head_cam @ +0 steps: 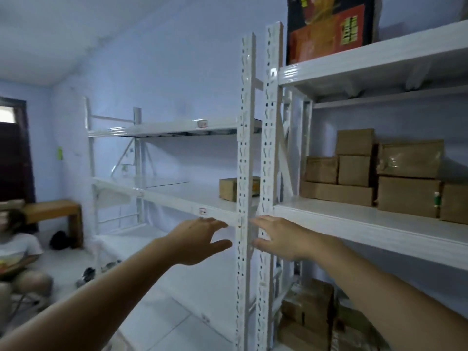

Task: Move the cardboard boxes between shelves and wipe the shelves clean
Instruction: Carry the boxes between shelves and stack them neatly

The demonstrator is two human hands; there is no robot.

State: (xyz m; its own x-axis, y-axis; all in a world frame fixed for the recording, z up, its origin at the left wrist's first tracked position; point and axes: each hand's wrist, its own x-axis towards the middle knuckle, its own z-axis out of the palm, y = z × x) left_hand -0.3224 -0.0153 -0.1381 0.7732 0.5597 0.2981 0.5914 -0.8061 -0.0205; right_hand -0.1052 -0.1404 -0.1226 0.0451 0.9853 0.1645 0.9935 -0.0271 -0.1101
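Head camera looks along two white metal shelving racks standing side by side against a pale blue wall, and the pair of perforated white uprights [255, 173] where they meet serves as the landmark. Just left of those uprights, on the middle shelf [177, 196] of the left rack, sits a single small brown cardboard box [228, 189], partly hidden behind the post. Right of the uprights, on the right rack's middle shelf [354, 219], a stack of brown cardboard boxes [374, 173] stands toward the back wall, with more boxes [307, 312] below and a dark red-and-black printed carton [331, 26] on the top shelf.

Both arms are stretched forward. The left hand [200, 240] hovers just left of the uprights, at the front edge of the middle shelf, fingers spread and relaxed, thumb apart, holding nothing. The right hand [281, 236] hangs just right of the uprights, fingers extended toward the posts, also empty; whether it touches the post I cannot tell.

The step in hand looks like box-moving rather than wiping, since no cloth shows anywhere. With both hands open and aimed near the lone box, the next move probably calls for reaching past the post, setting one palm on each side of that box, and lifting it clear of the upright. A seated person [17, 252] is far left of the uprights, on the floor side.
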